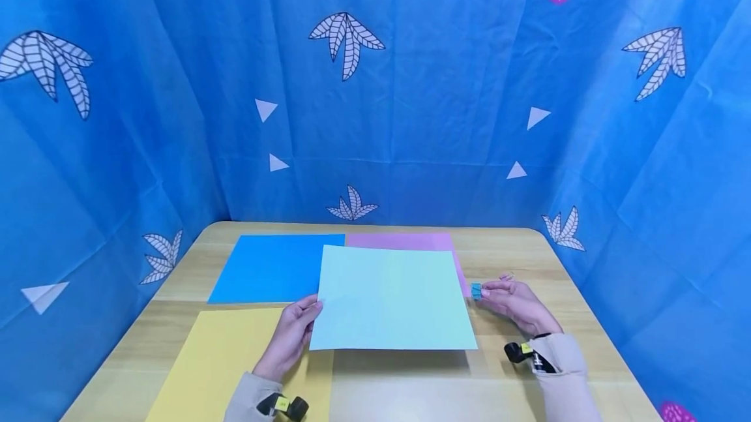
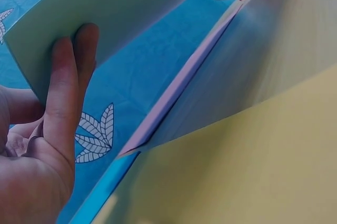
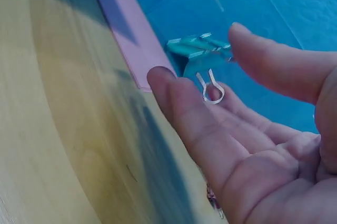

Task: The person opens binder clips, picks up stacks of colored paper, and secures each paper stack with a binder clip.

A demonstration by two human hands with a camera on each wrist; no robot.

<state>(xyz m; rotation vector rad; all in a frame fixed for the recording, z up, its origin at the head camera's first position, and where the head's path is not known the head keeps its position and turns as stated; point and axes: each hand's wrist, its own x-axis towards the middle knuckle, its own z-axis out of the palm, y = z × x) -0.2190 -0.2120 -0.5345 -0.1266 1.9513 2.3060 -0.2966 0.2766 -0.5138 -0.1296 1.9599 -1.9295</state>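
Observation:
A pale mint sheet of paper is raised over the table, and my left hand pinches its left edge. Seen from the left wrist, two fingers lie along the sheet's underside. To the right of the sheet, my right hand holds a teal binder clip between thumb and fingertips. In the right wrist view the clip's body faces away from the palm, and a silver wire handle points toward the fingers. A small pink clip shows just behind the right hand.
On the wooden table lie a blue sheet at back left, a pink sheet partly behind the mint one, and a yellow sheet at front left. A blue patterned curtain surrounds the back and sides.

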